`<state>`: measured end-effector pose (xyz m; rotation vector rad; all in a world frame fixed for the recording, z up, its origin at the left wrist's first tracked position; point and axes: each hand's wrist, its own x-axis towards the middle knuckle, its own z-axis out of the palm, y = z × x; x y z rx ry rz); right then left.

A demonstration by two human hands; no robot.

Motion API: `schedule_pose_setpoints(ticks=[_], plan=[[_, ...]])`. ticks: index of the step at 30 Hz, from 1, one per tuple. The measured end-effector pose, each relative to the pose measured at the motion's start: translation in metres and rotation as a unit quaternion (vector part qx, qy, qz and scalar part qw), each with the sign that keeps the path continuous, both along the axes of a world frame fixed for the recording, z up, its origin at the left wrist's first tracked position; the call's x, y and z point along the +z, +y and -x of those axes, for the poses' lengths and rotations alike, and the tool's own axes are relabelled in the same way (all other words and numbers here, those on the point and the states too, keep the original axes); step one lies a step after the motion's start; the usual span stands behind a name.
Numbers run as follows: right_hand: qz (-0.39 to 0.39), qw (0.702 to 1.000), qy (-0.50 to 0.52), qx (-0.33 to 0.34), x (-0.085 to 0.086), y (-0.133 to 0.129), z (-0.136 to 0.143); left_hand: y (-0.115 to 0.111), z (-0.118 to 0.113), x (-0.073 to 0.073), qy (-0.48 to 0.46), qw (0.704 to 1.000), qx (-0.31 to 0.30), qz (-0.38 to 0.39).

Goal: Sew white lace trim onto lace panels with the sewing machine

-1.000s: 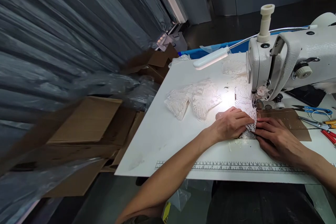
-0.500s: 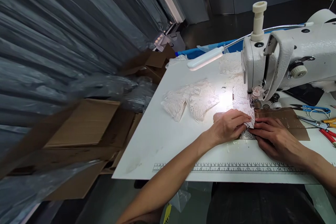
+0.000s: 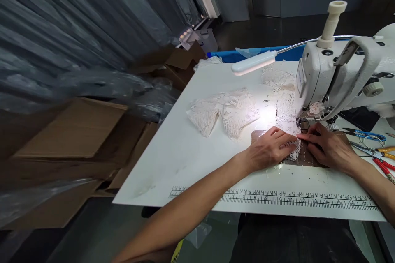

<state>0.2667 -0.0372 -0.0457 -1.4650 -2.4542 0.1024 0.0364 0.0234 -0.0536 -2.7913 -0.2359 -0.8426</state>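
White lace fabric (image 3: 286,111) runs under the needle area of a white sewing machine (image 3: 317,72), its near end hanging over a brown plate (image 3: 308,157). My left hand (image 3: 270,146) lies over the lace from the left, fingers curled and pressed on it. My right hand (image 3: 331,146) is on the other side, just in front of the presser foot, its fingertips drawn together at the lace's right edge. What lies beneath the fingertips is partly hidden. A pale fabric rose (image 3: 316,109) hangs on the machine head.
More lace pieces (image 3: 224,113) lie on the white table (image 3: 173,164) to the left. A lamp (image 3: 254,63) lights the sewing spot. Scissors (image 3: 368,133) and red-handled pliers (image 3: 383,168) lie at right. A printed ruler (image 3: 277,199) follows the front edge; cardboard boxes (image 3: 74,127) stand left.
My right hand has gone from lying flat beside the lace to fingertips drawn together nearer the needle. My left hand stays on the lace. The whole view has shifted slightly.
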Motion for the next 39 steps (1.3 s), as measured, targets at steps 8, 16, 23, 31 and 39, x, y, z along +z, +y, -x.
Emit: schedule_pose_setpoints(ticks=[8, 16, 23, 31, 39], plan=[[-0.025, 0.999, 0.021, -0.004, -0.01, -0.007, -0.002, -0.001, -0.001, -0.004, -0.005, 0.998, -0.016, 0.067], [-0.089, 0.995, 0.023, 0.04, -0.007, -0.006, 0.001, 0.005, 0.001, 0.006, 0.06, 0.991, -0.03, 0.114], [-0.052, 0.998, 0.019, 0.024, -0.005, -0.006, -0.003, 0.002, -0.001, 0.007, 0.094, 0.991, -0.012, 0.099], [-0.056, 0.998, -0.021, 0.02, -0.005, -0.004, 0.0, 0.001, -0.001, 0.008, 0.09, 0.991, 0.0, 0.098], [-0.051, 0.997, -0.053, -0.027, -0.012, 0.0, 0.004, -0.001, -0.002, 0.0, 0.06, 0.991, 0.035, 0.118]])
